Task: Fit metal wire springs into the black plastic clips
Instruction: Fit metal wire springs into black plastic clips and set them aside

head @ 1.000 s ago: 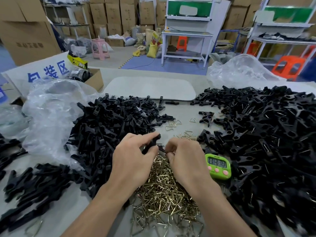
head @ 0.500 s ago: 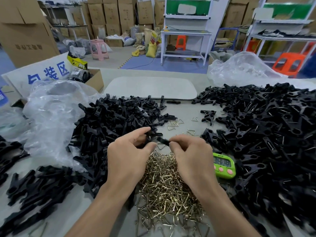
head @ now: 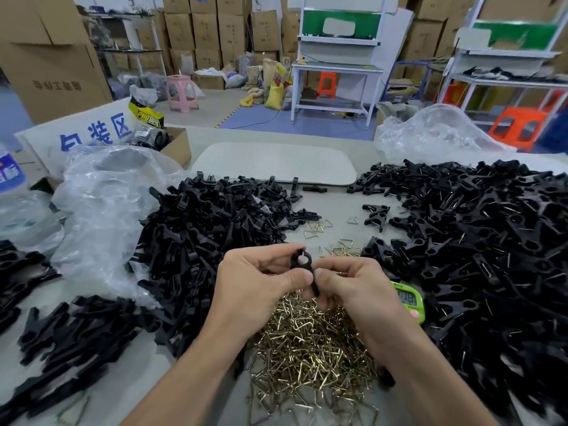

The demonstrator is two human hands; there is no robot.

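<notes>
Both hands pinched one black clip (head: 302,263) above the brass spring pile (head: 310,342): left hand (head: 255,284) on its upper part, right hand (head: 353,287) on its lower part. Clip heaps flanked left (head: 209,229) and right (head: 479,241). Green timer (head: 408,299) sat partly hidden behind the right hand.

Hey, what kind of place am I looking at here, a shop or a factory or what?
Most likely a small factory or warehouse assembly bench. Stacked cardboard cartons line the back wall, metal workstations stand on the floor, and the table holds bulk heaps of black clips and wire springs.
</notes>
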